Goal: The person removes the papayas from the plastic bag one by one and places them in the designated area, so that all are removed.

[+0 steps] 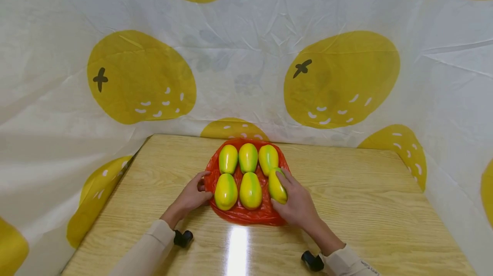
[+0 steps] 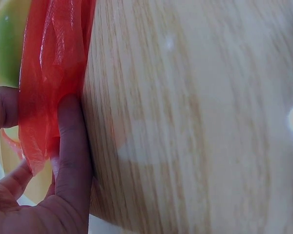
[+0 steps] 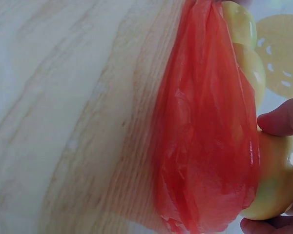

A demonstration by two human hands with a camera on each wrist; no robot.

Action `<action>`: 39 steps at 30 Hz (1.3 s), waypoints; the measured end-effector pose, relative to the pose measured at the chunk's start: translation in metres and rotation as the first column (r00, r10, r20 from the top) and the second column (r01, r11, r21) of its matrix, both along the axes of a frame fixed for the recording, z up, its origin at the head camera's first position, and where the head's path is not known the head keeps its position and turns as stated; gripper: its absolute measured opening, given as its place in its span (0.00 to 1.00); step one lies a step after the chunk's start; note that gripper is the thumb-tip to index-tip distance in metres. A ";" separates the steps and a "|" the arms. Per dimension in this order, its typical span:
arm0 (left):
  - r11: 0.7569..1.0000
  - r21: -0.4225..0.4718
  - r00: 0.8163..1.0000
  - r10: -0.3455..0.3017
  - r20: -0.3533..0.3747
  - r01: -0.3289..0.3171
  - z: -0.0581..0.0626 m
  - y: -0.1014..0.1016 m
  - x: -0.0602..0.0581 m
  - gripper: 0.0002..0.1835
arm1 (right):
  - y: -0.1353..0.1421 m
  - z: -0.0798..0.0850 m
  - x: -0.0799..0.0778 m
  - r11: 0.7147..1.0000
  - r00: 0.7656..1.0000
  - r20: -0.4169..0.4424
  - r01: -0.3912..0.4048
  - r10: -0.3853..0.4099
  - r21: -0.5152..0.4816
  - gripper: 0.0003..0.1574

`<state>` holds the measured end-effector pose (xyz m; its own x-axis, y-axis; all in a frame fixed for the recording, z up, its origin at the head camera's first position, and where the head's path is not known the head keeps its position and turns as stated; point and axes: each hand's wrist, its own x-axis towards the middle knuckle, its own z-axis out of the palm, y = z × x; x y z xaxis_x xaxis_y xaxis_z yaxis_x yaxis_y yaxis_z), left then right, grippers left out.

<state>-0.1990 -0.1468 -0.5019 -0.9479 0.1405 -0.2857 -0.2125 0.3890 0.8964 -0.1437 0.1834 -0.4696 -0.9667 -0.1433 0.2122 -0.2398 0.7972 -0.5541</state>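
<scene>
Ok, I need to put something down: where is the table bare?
The table is bare right of the right hand, out to the patterned cloth, and left of the left hand. Crowded: the red bag, with five yellow-green fruits on it and a sixth in the right hand.

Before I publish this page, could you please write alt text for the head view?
A person's right hand grips a yellow-green fruit at the right side of a red plastic bag holding five similar fruits. The left hand holds the bag's left edge on a wood-grain table.
</scene>
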 end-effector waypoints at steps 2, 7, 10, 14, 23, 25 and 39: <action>1.000 -0.004 1.000 0.006 0.003 -0.006 0.000 0.000 0.000 0.42 | 0.001 0.001 -0.001 1.000 1.000 0.002 0.000 0.000 -0.002 0.51; 1.000 -0.012 1.000 0.013 0.004 -0.013 0.001 0.000 0.001 0.41 | 0.003 0.005 -0.003 1.000 1.000 -0.010 0.007 -0.007 -0.004 0.51; 1.000 -0.015 1.000 0.016 0.004 -0.015 0.001 0.001 0.000 0.41 | 0.005 0.008 -0.004 1.000 1.000 -0.020 0.009 -0.009 -0.006 0.50; 1.000 -0.007 1.000 0.022 0.012 -0.021 0.001 0.001 0.000 0.41 | 0.009 0.009 -0.006 1.000 1.000 -0.019 0.012 -0.012 0.001 0.50; 1.000 0.000 1.000 0.018 0.009 -0.018 -0.001 0.001 -0.001 0.41 | 0.018 0.011 -0.007 1.000 0.999 -0.032 0.025 -0.025 -0.002 0.50; 1.000 0.001 1.000 0.015 0.008 -0.015 -0.001 0.001 0.000 0.41 | 0.019 0.011 -0.008 0.999 0.999 -0.030 0.031 -0.032 -0.008 0.50; 1.000 0.004 1.000 0.015 0.017 -0.015 -0.001 0.001 -0.001 0.43 | 0.029 0.015 -0.009 0.999 0.998 -0.040 0.049 -0.049 0.000 0.49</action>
